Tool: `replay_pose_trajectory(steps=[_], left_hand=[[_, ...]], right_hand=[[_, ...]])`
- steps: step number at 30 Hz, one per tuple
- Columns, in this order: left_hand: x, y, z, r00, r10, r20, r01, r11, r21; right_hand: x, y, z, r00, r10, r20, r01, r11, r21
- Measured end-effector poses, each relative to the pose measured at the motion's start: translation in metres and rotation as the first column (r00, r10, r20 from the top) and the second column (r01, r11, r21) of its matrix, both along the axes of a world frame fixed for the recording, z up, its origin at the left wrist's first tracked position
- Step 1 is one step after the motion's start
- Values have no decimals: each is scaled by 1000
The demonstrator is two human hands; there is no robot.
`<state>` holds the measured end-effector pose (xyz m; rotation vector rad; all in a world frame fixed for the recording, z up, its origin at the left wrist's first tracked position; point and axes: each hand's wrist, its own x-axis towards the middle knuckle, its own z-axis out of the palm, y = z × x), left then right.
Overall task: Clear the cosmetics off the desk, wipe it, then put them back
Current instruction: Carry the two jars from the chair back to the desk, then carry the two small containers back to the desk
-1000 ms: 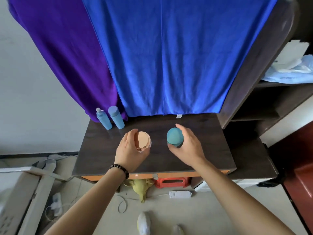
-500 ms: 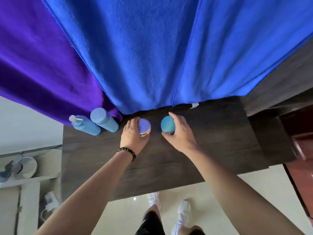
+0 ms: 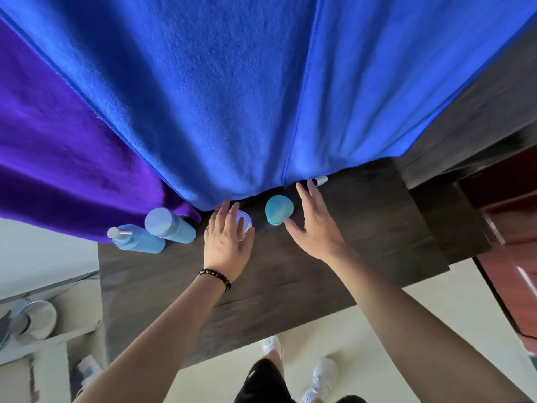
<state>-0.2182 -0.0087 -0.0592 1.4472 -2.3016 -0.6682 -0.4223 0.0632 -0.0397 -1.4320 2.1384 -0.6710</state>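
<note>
On the dark wooden desk [image 3: 290,289], a jar with a shiny lid [image 3: 245,223] and a teal round-lidded jar [image 3: 278,210] stand side by side at the back edge, under the hanging cloths. My left hand [image 3: 226,242] wraps the shiny-lidded jar, fingers on its left and thumb below it. My right hand [image 3: 315,228] is spread to the right of the teal jar, only the thumb tip near it. Left of them stand a light blue pump bottle [image 3: 136,240] and a light blue capped bottle [image 3: 171,226].
A blue towel [image 3: 232,97] and a purple towel [image 3: 58,170] hang down to the desk's back edge. A dark shelf unit [image 3: 470,117] rises at the right, with a reddish door [image 3: 517,257] beyond. White items [image 3: 37,318] lie on the floor at the left.
Both jars were carried from the desk's middle to its back edge and set down. My right hand has opened off the teal jar. The camera has moved in over the desk.
</note>
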Motion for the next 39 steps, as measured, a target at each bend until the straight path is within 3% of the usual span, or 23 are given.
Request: replay_pose_trajectory(steps=[4,6,13,20,27,33,39], left_hand=[[-23,21,46,989,-145,-41,135,974,-183],[-44,36,67,972,-235,-25,221,943,-250],[-173,150,145,857,-515,-31,474,810,-345],[-285,390,170,629,-777,-31,699,582,-414],[-357,672,169,293,-955,-42,884,287,-368],[-397,845,164,22,-999,-45,951,35,-308],[-465,977,130,-174,-985,1,951,-169,-260]], right_hand=[[-37,39,50,951,-170,-259,110,966,-233],[-59,70,72,911,-240,-336,148,949,-278],[-124,257,131,742,-550,-384,394,820,-415],[-137,557,135,449,-827,-339,703,560,-437],[-113,849,138,138,-918,-371,868,292,-400],[-102,1006,126,-76,-946,-314,912,61,-405],[-121,1119,90,-223,-941,-256,956,-159,-247]])
